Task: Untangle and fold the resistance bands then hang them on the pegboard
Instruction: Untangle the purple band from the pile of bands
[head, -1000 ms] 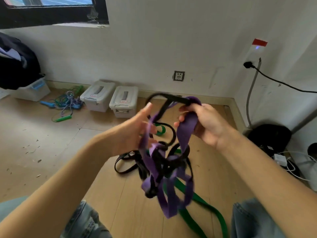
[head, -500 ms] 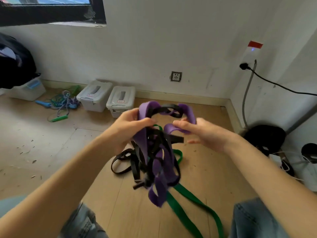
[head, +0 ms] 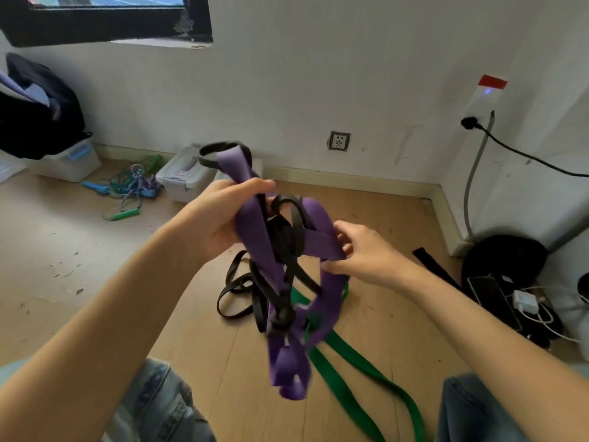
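A wide purple resistance band [head: 255,231] and a thin black band [head: 288,250] hang knotted together in the air over the wooden floor. My left hand [head: 220,218] grips the upper purple strap, whose loop sticks up above my fist with a black loop beside it. My right hand [head: 363,253] pinches a crossing purple strand at the right of the knot. The tangle's lower end [head: 287,368] dangles, blurred. A green band [head: 344,374] lies on the floor below, partly under the tangle. No pegboard is in view.
Two grey lidded boxes [head: 185,177] stand by the far wall, with skipping ropes [head: 127,193] to their left. A black bag [head: 503,266], a phone and charger cables [head: 526,304] sit in the right corner. A dark bag [head: 35,113] rests on a tub at left. My knees frame the bottom.
My left hand has risen and closed round the purple strap, pulling a loop upward. My right hand has dropped lower and pinches a crossing strand. The tangle now hangs longer.
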